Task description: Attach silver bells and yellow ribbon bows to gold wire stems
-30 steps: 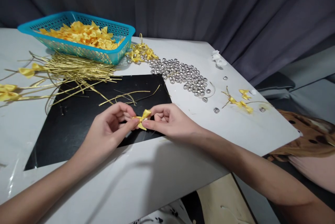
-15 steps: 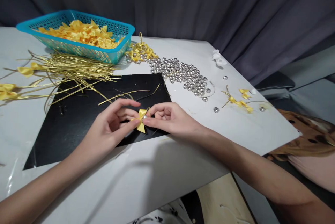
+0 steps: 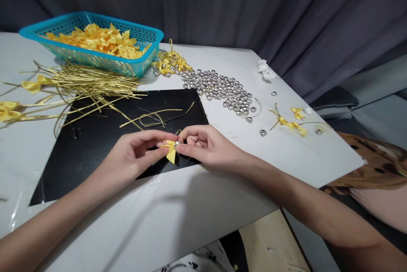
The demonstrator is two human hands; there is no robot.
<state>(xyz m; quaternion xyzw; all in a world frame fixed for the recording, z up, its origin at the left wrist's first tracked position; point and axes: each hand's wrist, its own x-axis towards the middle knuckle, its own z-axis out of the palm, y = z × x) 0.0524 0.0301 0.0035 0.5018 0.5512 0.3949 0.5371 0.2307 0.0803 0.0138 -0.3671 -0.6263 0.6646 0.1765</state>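
A small yellow ribbon bow [image 3: 171, 155] with a silver heart-shaped bead [image 3: 177, 144] at its middle is held between my two hands, just above the black mat [image 3: 95, 153]. My left hand [image 3: 140, 149] pinches the bow from the left, its index finger lying over the top. From the right, my right hand [image 3: 202, 142] closes thumb and index finger at the bead's edge, where a thin gold cord loop rises. Just beyond my hands, loose gold cords [image 3: 152, 115] lie on the mat.
A blue basket [image 3: 152, 53] of yellow bows stands at the back left, before a pile of gold cords [image 3: 95, 80]. Silver heart beads [image 3: 219, 89] spread across the white table [image 3: 222, 195]. Several bows with cord [image 3: 291, 125] and a crumpled white tissue [image 3: 265, 70] lie at right.
My left index finger has come down over the top of the bow, and the bow has tilted. My right hand has barely moved.
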